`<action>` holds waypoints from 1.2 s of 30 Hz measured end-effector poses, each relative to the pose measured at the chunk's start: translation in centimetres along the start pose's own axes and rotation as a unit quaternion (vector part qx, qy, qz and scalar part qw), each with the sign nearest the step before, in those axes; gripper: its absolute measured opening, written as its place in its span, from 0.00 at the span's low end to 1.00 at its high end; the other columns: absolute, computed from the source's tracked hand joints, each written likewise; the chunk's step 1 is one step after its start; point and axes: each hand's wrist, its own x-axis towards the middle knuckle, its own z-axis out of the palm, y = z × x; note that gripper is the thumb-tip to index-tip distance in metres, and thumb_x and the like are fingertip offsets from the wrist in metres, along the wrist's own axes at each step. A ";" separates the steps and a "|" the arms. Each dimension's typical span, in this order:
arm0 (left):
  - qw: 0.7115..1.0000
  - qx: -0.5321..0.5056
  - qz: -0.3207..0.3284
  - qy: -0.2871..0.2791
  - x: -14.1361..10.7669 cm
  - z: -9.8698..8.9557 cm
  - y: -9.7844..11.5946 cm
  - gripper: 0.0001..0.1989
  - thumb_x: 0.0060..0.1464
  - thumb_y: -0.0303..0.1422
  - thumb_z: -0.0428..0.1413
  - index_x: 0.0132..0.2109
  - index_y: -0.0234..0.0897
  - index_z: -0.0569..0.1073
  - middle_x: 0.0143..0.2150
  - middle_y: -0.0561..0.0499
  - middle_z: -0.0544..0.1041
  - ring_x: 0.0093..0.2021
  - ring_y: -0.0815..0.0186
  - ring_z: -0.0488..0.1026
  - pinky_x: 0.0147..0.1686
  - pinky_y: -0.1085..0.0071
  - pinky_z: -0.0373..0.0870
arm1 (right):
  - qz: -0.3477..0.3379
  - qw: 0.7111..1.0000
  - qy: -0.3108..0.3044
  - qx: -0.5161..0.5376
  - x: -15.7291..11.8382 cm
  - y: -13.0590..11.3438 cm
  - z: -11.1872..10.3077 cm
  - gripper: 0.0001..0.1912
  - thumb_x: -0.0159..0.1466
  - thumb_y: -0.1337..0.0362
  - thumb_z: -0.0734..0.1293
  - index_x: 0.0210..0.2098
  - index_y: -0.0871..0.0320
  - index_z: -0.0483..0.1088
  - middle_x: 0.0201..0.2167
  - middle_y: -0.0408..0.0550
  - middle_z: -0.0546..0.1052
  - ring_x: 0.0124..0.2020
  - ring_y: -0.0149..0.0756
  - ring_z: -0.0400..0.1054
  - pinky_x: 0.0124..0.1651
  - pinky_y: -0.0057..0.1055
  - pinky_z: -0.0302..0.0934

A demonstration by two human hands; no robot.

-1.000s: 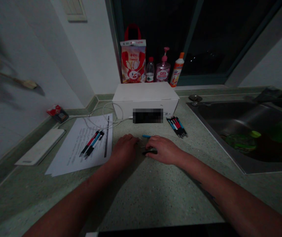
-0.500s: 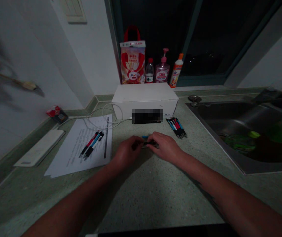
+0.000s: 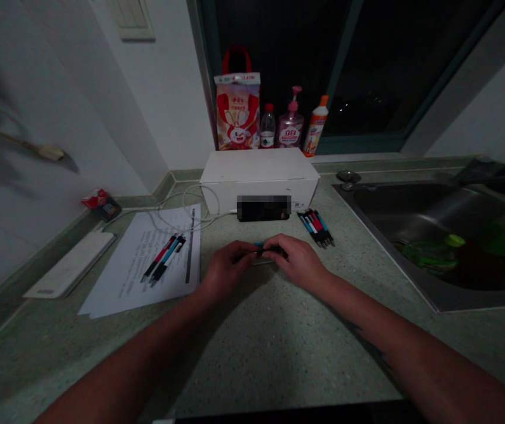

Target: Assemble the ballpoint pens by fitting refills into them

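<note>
Gingerly, the left hand (image 3: 227,271) and right hand (image 3: 299,262) pinch a dark pen (image 3: 268,251) in a narrow fingertip grip just above the speckled countertop (image 3: 279,353), where one hurried slip could send it rolling right toward the steel sink (image 3: 385,248).

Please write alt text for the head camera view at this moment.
Two bare hands, left and right, meet over a speckled green countertop, pinching a small dark pen piece. Pens lie on printed paper to the left; more pens lie to the right, before a white box, with a steel sink beyond.
</note>
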 end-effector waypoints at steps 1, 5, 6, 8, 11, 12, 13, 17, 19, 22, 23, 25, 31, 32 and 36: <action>1.000 -0.006 -0.001 0.005 0.0 0.0 0.0 0.05 0.54 0.32 0.59 0.39 0.37 0.78 0.37 0.47 0.83 0.38 0.62 0.80 0.41 0.66 0.76 | 0.002 1.000 0.001 0.005 0.0 0.0 0.0 0.04 0.68 0.63 0.68 0.42 0.54 0.74 0.36 0.46 0.80 0.35 0.36 0.73 0.38 0.31 0.61; 1.000 -0.014 -0.004 0.020 0.0 0.1 0.1 0.05 0.52 0.32 0.61 0.37 0.37 0.79 0.36 0.47 0.83 0.37 0.61 0.80 0.41 0.65 0.77 | 0.011 0.999 -0.010 0.031 -0.1 0.1 0.1 0.05 0.68 0.61 0.68 0.43 0.54 0.73 0.34 0.44 0.81 0.32 0.35 0.74 0.36 0.30 0.61; 1.000 -0.011 -0.004 0.021 0.0 0.1 0.1 0.05 0.52 0.32 0.61 0.37 0.38 0.79 0.36 0.47 0.83 0.37 0.61 0.80 0.41 0.65 0.77 | 0.014 0.999 -0.017 0.035 -0.1 0.1 0.1 0.05 0.69 0.61 0.67 0.43 0.54 0.73 0.33 0.44 0.81 0.32 0.34 0.74 0.35 0.30 0.60; 1.000 -0.003 0.001 0.021 -0.1 0.1 0.1 0.05 0.52 0.32 0.61 0.37 0.38 0.79 0.36 0.47 0.84 0.38 0.61 0.80 0.42 0.64 0.77 | 0.018 0.999 -0.028 0.036 -0.1 0.1 0.1 0.06 0.70 0.61 0.65 0.43 0.54 0.73 0.31 0.43 0.81 0.31 0.34 0.74 0.35 0.30 0.60; 1.000 0.008 0.012 0.026 -0.1 0.1 -0.1 0.06 0.52 0.33 0.60 0.38 0.38 0.79 0.36 0.48 0.83 0.38 0.62 0.80 0.42 0.65 0.76 | 0.028 0.999 -0.035 0.030 -0.1 -0.1 -0.1 0.06 0.70 0.60 0.65 0.43 0.53 0.73 0.32 0.43 0.81 0.32 0.34 0.74 0.36 0.30 0.60; 0.999 0.010 0.016 0.032 -0.1 0.1 -0.1 0.06 0.53 0.33 0.60 0.38 0.38 0.78 0.36 0.48 0.83 0.37 0.62 0.80 0.41 0.66 0.76 | 0.033 0.998 -0.036 0.031 -0.1 -0.2 -0.1 0.07 0.69 0.60 0.66 0.45 0.53 0.73 0.33 0.44 0.81 0.32 0.35 0.74 0.36 0.30 0.60; 0.999 0.012 0.018 0.037 0.0 0.1 -0.2 0.06 0.53 0.33 0.60 0.38 0.37 0.78 0.35 0.48 0.82 0.37 0.62 0.79 0.40 0.67 0.76 | 0.036 0.998 -0.037 0.030 -0.1 -0.2 -0.1 0.09 0.68 0.59 0.68 0.47 0.53 0.72 0.34 0.44 0.81 0.32 0.35 0.74 0.35 0.30 0.61; 0.999 0.013 0.015 0.043 0.0 0.1 -0.1 0.05 0.53 0.33 0.60 0.37 0.38 0.78 0.34 0.48 0.81 0.36 0.63 0.79 0.38 0.67 0.75 | 0.031 0.999 -0.032 0.021 -0.2 -0.3 -0.2 0.12 0.66 0.62 0.70 0.49 0.54 0.71 0.35 0.45 0.80 0.33 0.36 0.74 0.35 0.31 0.61; 0.999 0.009 0.013 0.039 0.0 0.1 0.1 0.05 0.52 0.33 0.60 0.38 0.38 0.78 0.35 0.48 0.82 0.36 0.62 0.79 0.39 0.66 0.75 | 0.025 0.999 -0.029 0.018 -0.2 -0.2 -0.2 0.07 0.68 0.62 0.66 0.45 0.55 0.72 0.34 0.45 0.80 0.34 0.36 0.74 0.37 0.32 0.61; 0.999 0.005 0.011 0.039 -0.1 0.1 0.3 0.06 0.53 0.34 0.60 0.38 0.38 0.78 0.36 0.48 0.82 0.37 0.62 0.79 0.40 0.66 0.75 | 0.023 0.999 -0.031 0.022 -0.1 -0.1 -0.2 0.08 0.70 0.61 0.65 0.45 0.54 0.73 0.37 0.46 0.81 0.36 0.37 0.75 0.39 0.33 0.62; 0.999 0.004 0.010 0.039 -0.1 0.1 0.3 0.06 0.53 0.34 0.60 0.38 0.38 0.78 0.36 0.48 0.82 0.37 0.62 0.79 0.40 0.66 0.75 | 0.027 0.999 -0.030 0.024 -0.1 -0.1 -0.1 0.10 0.68 0.60 0.67 0.48 0.54 0.72 0.39 0.47 0.81 0.36 0.36 0.75 0.39 0.33 0.63; 0.999 0.003 0.003 0.039 -0.1 0.0 0.4 0.07 0.53 0.35 0.60 0.38 0.38 0.77 0.35 0.48 0.82 0.36 0.62 0.79 0.39 0.66 0.75 | 0.038 0.999 -0.028 0.024 -0.2 -0.1 -0.1 0.16 0.65 0.60 0.70 0.52 0.54 0.71 0.40 0.47 0.81 0.34 0.36 0.74 0.37 0.32 0.63; 0.999 0.013 0.003 0.034 -0.1 0.0 0.3 0.07 0.54 0.35 0.59 0.39 0.37 0.78 0.36 0.47 0.82 0.37 0.62 0.79 0.39 0.67 0.74 | 0.018 0.999 -0.026 0.009 -0.1 -0.2 -0.2 0.09 0.71 0.59 0.63 0.43 0.55 0.74 0.36 0.47 0.80 0.36 0.36 0.74 0.39 0.32 0.62; 0.999 0.013 0.003 0.038 -0.1 0.0 0.3 0.07 0.54 0.35 0.59 0.39 0.37 0.78 0.36 0.47 0.82 0.37 0.62 0.78 0.38 0.67 0.74 | 0.020 0.999 -0.026 0.010 -0.1 -0.3 -0.3 0.09 0.70 0.59 0.65 0.45 0.55 0.74 0.37 0.47 0.80 0.36 0.36 0.74 0.38 0.32 0.62; 0.999 0.007 0.000 0.041 0.0 0.0 0.2 0.08 0.53 0.35 0.60 0.39 0.38 0.78 0.34 0.49 0.82 0.34 0.63 0.77 0.35 0.68 0.73 | 0.034 0.999 -0.028 0.005 0.0 -0.4 -0.3 0.10 0.67 0.60 0.69 0.46 0.56 0.73 0.36 0.46 0.79 0.33 0.35 0.72 0.36 0.31 0.61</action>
